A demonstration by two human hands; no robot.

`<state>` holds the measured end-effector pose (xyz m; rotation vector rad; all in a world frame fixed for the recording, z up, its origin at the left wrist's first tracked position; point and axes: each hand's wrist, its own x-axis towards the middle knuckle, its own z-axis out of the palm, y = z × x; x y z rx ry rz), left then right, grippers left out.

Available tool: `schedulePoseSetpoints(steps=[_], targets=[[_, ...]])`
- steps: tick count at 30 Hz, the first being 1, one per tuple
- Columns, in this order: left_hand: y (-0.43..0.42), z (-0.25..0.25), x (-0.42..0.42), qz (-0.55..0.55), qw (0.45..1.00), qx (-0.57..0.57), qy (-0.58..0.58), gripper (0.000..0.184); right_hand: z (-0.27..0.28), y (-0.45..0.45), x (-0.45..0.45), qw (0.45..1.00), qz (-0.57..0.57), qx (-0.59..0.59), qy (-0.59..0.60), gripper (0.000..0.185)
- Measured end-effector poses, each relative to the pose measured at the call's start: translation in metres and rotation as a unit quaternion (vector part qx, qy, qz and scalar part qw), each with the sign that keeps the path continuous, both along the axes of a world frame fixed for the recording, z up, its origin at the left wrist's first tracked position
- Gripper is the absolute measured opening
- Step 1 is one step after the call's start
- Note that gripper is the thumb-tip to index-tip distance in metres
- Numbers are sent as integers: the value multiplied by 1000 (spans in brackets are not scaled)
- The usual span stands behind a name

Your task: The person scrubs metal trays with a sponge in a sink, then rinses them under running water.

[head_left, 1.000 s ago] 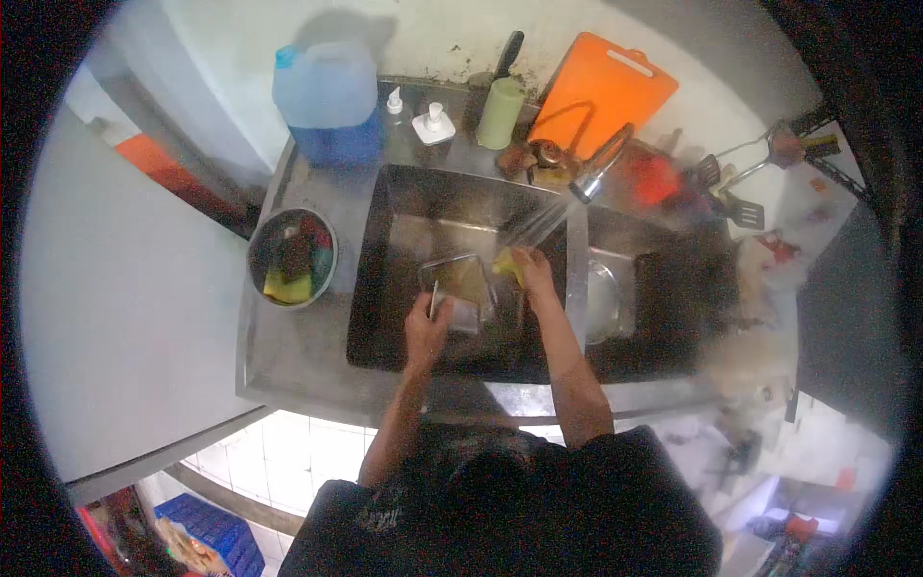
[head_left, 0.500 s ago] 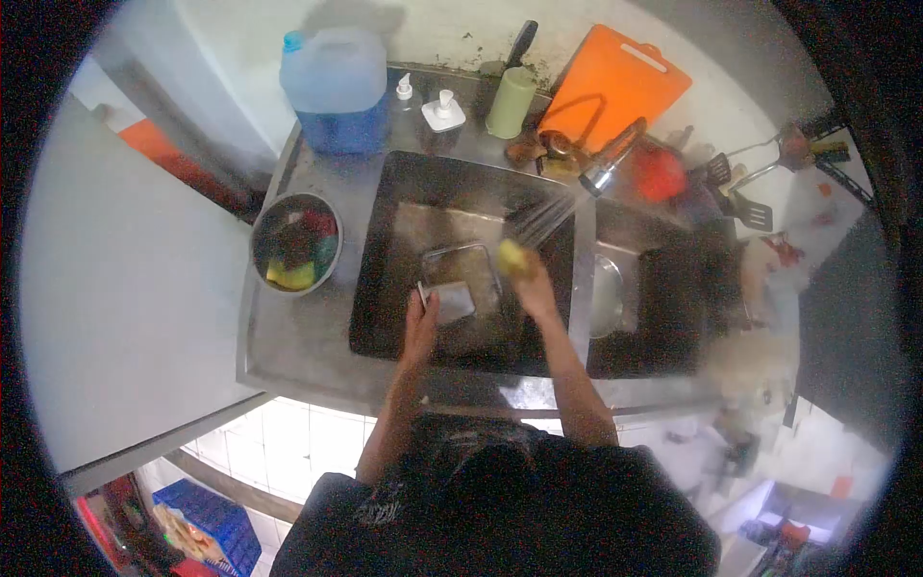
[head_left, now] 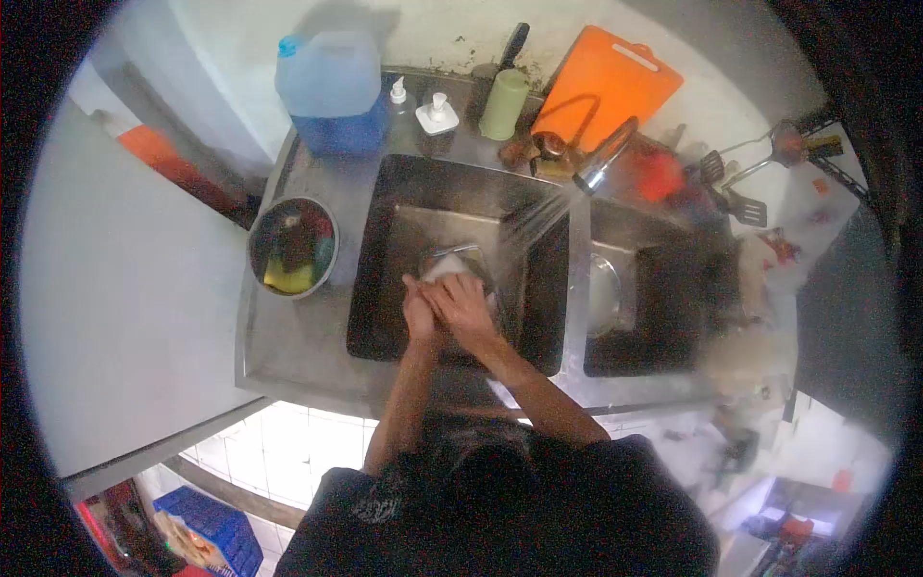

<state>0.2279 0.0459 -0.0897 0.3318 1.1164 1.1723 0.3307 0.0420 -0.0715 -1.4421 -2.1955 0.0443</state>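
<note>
My left hand (head_left: pixel 421 313) is closed on a small white rectangular dish (head_left: pixel 446 266) over the left sink basin (head_left: pixel 385 226). Across that dish lies my right hand (head_left: pixel 465 308), fingers bent over it and touching the left hand. The yellow sponge that it held half a second ago is hidden under the palm and fingers. Just beyond the hands, the rim of a clear rectangular container (head_left: pixel 469 248) shows on the basin floor. Water (head_left: pixel 540 219) sprays from the faucet (head_left: pixel 596 175) into the basin, to the right of both hands.
A round bowl (head_left: pixel 335 260) with sponges stands left of the basin. Behind are a blue-filled jug (head_left: pixel 332 96), pump bottles (head_left: pixel 437 115), a green cup (head_left: pixel 504 104) and an orange cutting board (head_left: pixel 606 87). The right basin (head_left: pixel 654 317) holds a round dish (head_left: pixel 604 293). Spatulas (head_left: pixel 746 209) hang right.
My right hand has moved left, from near the water spray onto the white dish, and the yellow sponge has gone out of sight. The left hand keeps hold of the dish.
</note>
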Motion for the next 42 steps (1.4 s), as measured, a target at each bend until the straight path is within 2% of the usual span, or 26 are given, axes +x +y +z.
schedulePoseSetpoints(steps=[2, 4, 5, 8, 11, 12, 13, 15, 18, 21, 24, 27, 30, 33, 36, 38, 39, 40, 42], targets=[[0, -15, -4, 85, 978, -96, -164, 59, -1, -11, 12, 997, -22, -52, 59, 23], [-5, -18, -1, 125, 973, -144, -132, 60, -11, 2, 17, 960, -173, -36, 218, 22], [-11, -20, -4, 143, 969, -170, -111, 60, -18, 7, 15, 921, -249, -31, 297, 22], [-19, -4, -17, 112, 983, -138, -53, 60, -2, 38, 17, 876, -251, -68, 406, 22], [-38, -70, -14, 120, 980, -67, -145, 61, 90, 59, -46, 878, -110, -164, 435, 20], [-40, -54, -13, 123, 981, -125, -82, 60, 91, 72, -69, 913, -21, -118, 390, 19], [-44, -34, -13, 134, 977, -124, -115, 60, 90, 84, -96, 935, 67, -70, 341, 19], [-51, -5, -12, 157, 964, -117, -178, 59, 84, 110, -148, 963, 167, -1, 213, 18], [-63, -54, -15, 138, 984, -80, -82, 58, 55, 143, -205, 983, 164, -33, 83, 22], [-72, -83, -26, 38, 993, -105, -29, 62, 26, 157, -227, 955, 170, -152, -188, 27], [-79, -97, -20, 131, 974, -131, -129, 67, 14, 157, -238, 915, 214, -246, -238, 29], [-81, -95, -20, 143, 972, -74, -170, 69, -21, 149, -241, 969, 167, -110, -142, 27], [-74, -71, -25, 153, 973, -30, -168, 68, -17, 162, -240, 953, 156, -239, -99, 26], [-70, -12, -35, 141, 976, -68, -151, 64, -25, 179, -220, 952, 182, -239, 54, 30], [-62, 21, -45, 154, 970, -62, -176, 62, 24, 162, -182, 920, 164, -263, 242, 33], [-57, 3, -49, 159, 970, -81, -164, 59, 53, 129, -137, 896, 200, -270, 289, 34], [-55, -4, -50, 160, 970, -92, -156, 57, 73, 104, -113, 913, 189, -279, 231, 34], [-54, -3, -50, 148, 984, -63, -81, 55, 86, 75, -91, 925, 175, -287, 174, 34], [-49, 2, -43, 116, 991, 5, 67, 52, 37, 27, -56, 972, 168, -160, -24, 35]])
